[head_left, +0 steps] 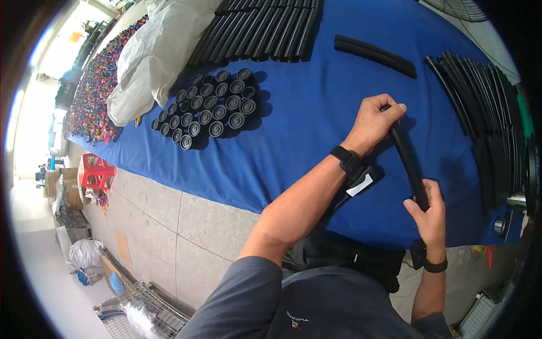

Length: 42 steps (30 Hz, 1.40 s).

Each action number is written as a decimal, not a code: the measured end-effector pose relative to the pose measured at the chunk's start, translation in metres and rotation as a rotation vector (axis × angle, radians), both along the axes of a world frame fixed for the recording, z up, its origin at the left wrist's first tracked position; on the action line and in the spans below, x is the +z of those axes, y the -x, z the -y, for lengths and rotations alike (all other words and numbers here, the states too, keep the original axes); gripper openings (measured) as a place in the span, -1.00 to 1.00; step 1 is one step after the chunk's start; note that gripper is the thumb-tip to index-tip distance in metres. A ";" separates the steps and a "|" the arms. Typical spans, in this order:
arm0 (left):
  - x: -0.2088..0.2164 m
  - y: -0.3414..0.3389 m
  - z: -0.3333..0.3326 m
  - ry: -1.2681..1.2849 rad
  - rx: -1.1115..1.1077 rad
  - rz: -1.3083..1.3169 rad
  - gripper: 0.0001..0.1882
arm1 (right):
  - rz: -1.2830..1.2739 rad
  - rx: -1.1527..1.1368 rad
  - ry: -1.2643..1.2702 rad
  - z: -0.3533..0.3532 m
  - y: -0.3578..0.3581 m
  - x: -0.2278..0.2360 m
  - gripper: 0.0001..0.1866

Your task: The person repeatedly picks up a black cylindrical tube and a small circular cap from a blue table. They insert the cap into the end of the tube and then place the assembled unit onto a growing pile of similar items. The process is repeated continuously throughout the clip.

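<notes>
Across both my hands runs a matte black tube (407,155), slanting above the blue cloth. My left hand (379,121) is closed around its far end, thumb over the tip. At the near end, the fingers and thumb of my right hand (430,212) grip the tube from the side. Two more black tubes (374,55) lie side by side beyond my left hand. To the right, a pile of black tubes (480,96) rests on the cloth. Beneath my left wrist is a dark item with a white label (359,185), partly hidden by the arm.
Several round black ringed caps (215,113) stand grouped on the blue-covered table (305,130). Behind them lie rows of black tubes (265,28) and a translucent plastic bag (149,68). A heap of small colourful pieces (99,85) covers the far left. A red stool (96,171) stands on the floor.
</notes>
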<state>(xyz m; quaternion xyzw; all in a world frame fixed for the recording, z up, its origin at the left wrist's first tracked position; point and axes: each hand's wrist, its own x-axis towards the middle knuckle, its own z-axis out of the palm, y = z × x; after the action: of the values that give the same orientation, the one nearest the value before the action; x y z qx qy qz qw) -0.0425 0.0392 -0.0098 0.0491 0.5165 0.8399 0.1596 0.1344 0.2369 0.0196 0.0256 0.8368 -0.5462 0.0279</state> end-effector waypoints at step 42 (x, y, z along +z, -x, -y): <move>0.001 -0.009 -0.006 -0.153 -0.307 -0.025 -0.66 | -0.206 0.064 -0.454 -0.019 0.032 0.022 -0.60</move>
<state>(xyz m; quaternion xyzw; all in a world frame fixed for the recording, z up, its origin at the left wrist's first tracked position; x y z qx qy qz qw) -0.0332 0.0448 -0.0088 0.1500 0.4395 0.8417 0.2753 0.1025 0.2560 0.0420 -0.0514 0.9368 -0.3429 -0.0469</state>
